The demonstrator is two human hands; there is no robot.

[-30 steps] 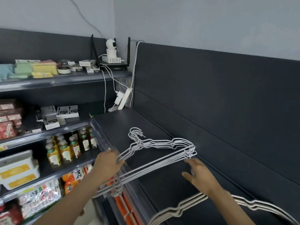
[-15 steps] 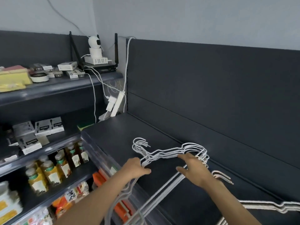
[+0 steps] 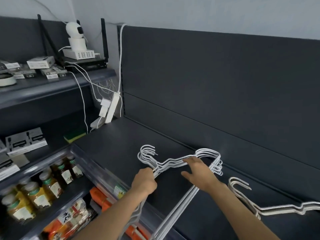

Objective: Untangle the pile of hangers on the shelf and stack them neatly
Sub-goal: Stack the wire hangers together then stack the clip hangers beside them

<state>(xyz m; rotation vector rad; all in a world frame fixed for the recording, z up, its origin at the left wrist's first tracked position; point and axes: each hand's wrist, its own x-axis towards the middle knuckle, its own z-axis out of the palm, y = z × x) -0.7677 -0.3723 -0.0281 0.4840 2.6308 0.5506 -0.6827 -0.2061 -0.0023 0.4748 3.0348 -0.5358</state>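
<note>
Asker: Hangers [image 3: 216, 166], where are they being held?

Watcher: White wire ones are being gathered as one stack on the dark shelf [image 3: 112, 146]. The hooks are being lined up together at the left end. The long bottom bars are being let run out past the shelf's front edge.

Asker: How are the hands being used?

Watcher: The necks just below the hooks are being gripped by the left hand [image 3: 144, 181], with the fingers being curled round the wires. The upper shoulder wires are being pressed from above by the right hand [image 3: 199, 174]. Its fingers are being held straight and spread, and nothing is being clasped in them.

Asker: Is anything else being carried by that shelf?

Watcher: A second group of hangers [image 3: 280, 210] is being borne flat to the right, near the stack, with its hooks turned toward the right hand.

Asker: And around it?

Watcher: A white power strip [image 3: 113, 106] is being propped upright in the back corner. A small white camera [image 3: 76, 31] is being carried on a white box [image 3: 78, 53] on the upper shelf at the left. Green-capped bottles [image 3: 46, 186] are being displayed lower down on the left.
</note>
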